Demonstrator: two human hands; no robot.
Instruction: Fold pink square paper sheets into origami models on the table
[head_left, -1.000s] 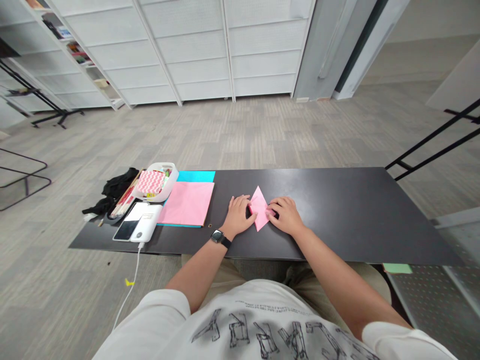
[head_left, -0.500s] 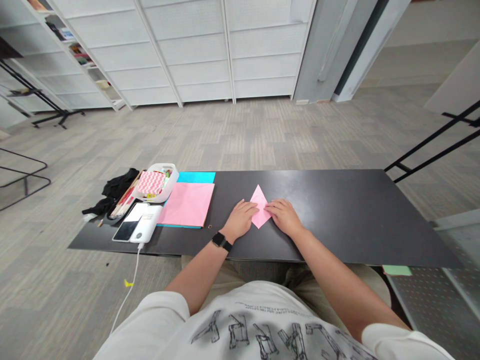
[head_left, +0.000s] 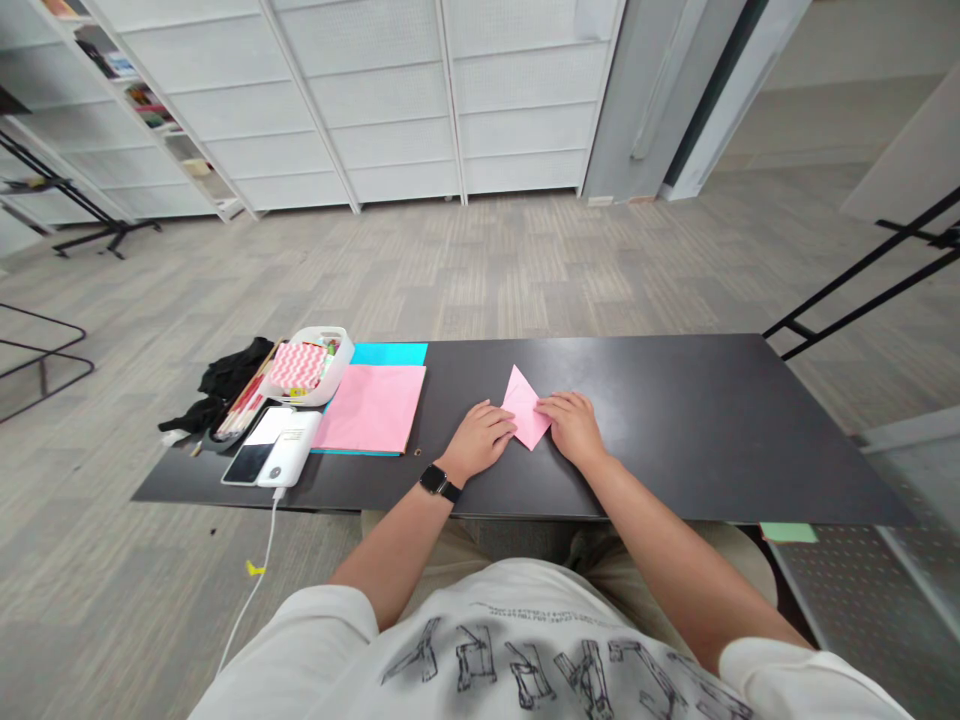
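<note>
A folded piece of pink paper (head_left: 528, 428), diamond-like with a pointed top, lies on the dark table, slightly tilted. My left hand (head_left: 480, 436) holds its left edge, fingertips resting over the paper, a black watch (head_left: 433, 480) on the wrist. At the opposite edge, my right hand (head_left: 576, 424) grips the paper with fingers bent and close together. Both thumbs are mostly hidden beneath the fingers.
The dark table (head_left: 690, 430) spans the front. To my left lie a stack of pink sheets (head_left: 375, 408) over blue sheets (head_left: 390, 353), a white basket (head_left: 341, 365), a white power bank (head_left: 291, 450) with a cable, a phone (head_left: 250, 462) and black cloth (head_left: 234, 368).
The folded paper has turned a little, its lower tip shifting right. My fingers have moved from the sides onto its edges, and the thumbs have gone out of sight.
</note>
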